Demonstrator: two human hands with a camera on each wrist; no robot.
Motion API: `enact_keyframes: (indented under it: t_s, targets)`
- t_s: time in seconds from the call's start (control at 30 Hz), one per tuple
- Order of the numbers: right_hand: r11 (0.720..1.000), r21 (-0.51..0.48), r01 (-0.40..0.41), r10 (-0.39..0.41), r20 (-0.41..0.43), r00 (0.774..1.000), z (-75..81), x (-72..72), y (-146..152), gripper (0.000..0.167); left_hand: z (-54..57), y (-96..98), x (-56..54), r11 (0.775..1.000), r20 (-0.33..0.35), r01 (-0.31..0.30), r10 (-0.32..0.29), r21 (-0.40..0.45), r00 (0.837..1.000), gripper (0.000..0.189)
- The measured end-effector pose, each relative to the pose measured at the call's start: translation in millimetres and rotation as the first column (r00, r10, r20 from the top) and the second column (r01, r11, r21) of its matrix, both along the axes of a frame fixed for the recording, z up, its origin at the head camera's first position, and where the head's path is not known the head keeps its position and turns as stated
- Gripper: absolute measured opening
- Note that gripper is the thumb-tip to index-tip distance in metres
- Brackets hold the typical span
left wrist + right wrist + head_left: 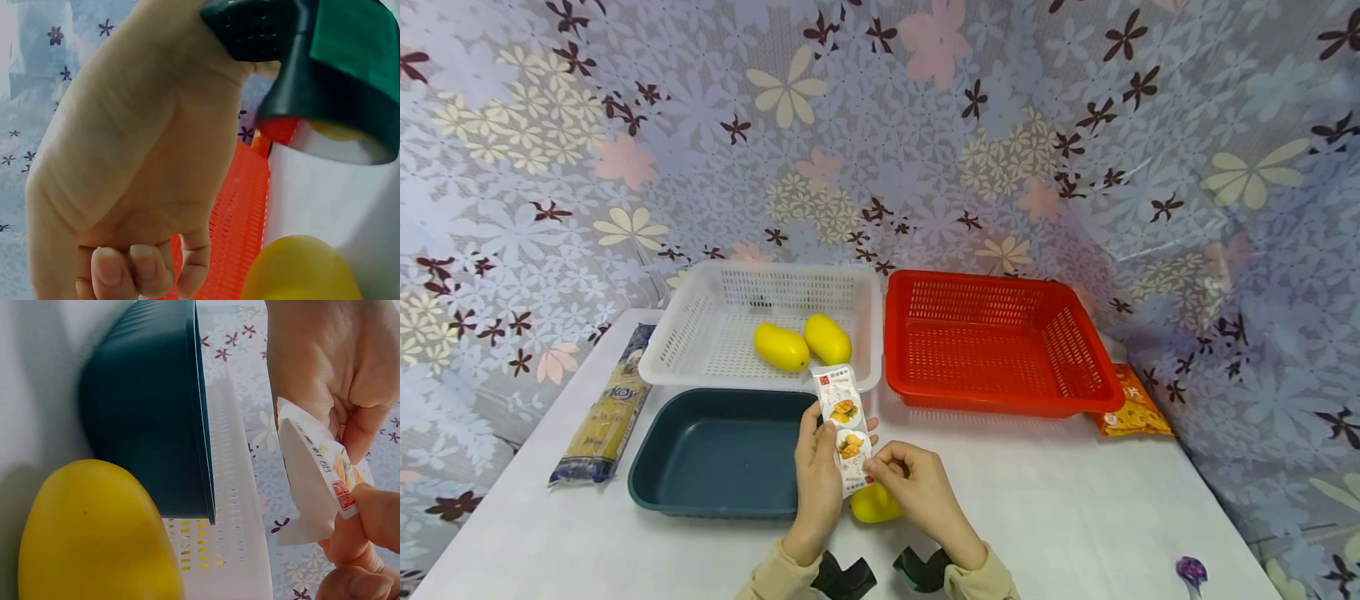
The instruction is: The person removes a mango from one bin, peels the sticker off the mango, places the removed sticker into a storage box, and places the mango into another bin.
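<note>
My left hand (817, 479) holds up a narrow white paper strip (844, 421) printed with mango pictures and small red marks. At the strip's lower right corner, my right hand (925, 492) pinches the edge between thumb and finger. The right wrist view shows the strip's plain white back (305, 481) and that corner bent in the fingertips. On the table under the strip lies a yellow mango (874, 505), partly hidden by the strip and right hand. The left wrist view shows my left hand (137, 144) with curled fingers; the strip is out of sight there.
Two yellow mangoes (782, 347) lie in a white basket (681, 333). In front stands a dark teal tub (715, 508). A red basket (1000, 400) is on the right, an orange snack bag (1131, 404) beside it. A noodle packet (606, 417) and a purple lollipop (1191, 570) lie near the edges.
</note>
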State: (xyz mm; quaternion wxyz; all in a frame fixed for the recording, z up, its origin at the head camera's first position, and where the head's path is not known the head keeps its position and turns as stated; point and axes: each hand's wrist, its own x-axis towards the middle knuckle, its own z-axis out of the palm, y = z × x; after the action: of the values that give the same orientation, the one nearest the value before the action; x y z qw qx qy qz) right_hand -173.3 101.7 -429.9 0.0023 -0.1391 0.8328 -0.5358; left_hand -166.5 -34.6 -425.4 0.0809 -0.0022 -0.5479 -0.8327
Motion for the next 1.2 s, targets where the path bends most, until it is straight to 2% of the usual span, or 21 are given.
enact_keyframes:
  t_s: [0.2,0.5,0.73,0.83,0.93,1.0,1.1,1.17,1.2]
  targets:
    - [0.999,0.034,0.014,-0.017,0.077,0.997,1.9,-0.6,-1,0.020,-1.6,2.6,0.7,1.000,-0.002,-0.013,0.013,-0.008,1.000,0.037]
    - [1.000,0.013,0.019,-0.021,0.118,0.993,4.4,-0.9,-2,0.019,-1.9,3.8,-1.6,1.000,-0.004,0.005,-0.005,0.009,1.000,0.048]
    - [1.000,-0.005,0.020,-0.019,0.151,0.988,3.1,-1.7,-2,0.019,2.5,-2.8,-1.6,0.999,-0.030,-0.005,0.004,-0.036,1.000,0.049]
    - [1.000,-0.022,0.018,-0.013,0.175,0.984,1.7,-3.0,-2,0.018,6.4,-7.0,-1.6,0.998,-0.055,-0.031,0.027,-0.062,0.998,0.047]
    - [0.998,-0.052,0.020,-0.009,0.200,0.980,1.5,-4.2,-1,0.018,10.2,-11.5,-1.8,0.996,-0.112,-0.066,0.059,-0.063,0.992,0.044]
    - [0.997,-0.067,0.041,-0.026,0.207,0.978,2.3,-4.9,0,0.020,12.9,-16.3,-2.5,0.993,-0.160,-0.102,0.093,-0.051,0.983,0.042]
    - [0.991,-0.094,0.096,-0.076,0.200,0.977,5.3,-4.9,4,0.021,19.3,-26.7,-4.2,0.989,-0.241,-0.148,0.141,-0.011,0.960,0.043]
    - [0.985,-0.117,0.127,-0.102,0.198,0.975,7.4,-5.4,7,0.020,24.7,-35.9,-5.9,0.984,-0.248,-0.175,0.169,-0.003,0.954,0.044]
    - [0.982,-0.132,0.137,-0.109,0.197,0.974,8.1,-5.8,8,0.019,27.4,-40.7,-7.0,0.983,-0.231,-0.184,0.177,-0.008,0.957,0.045]
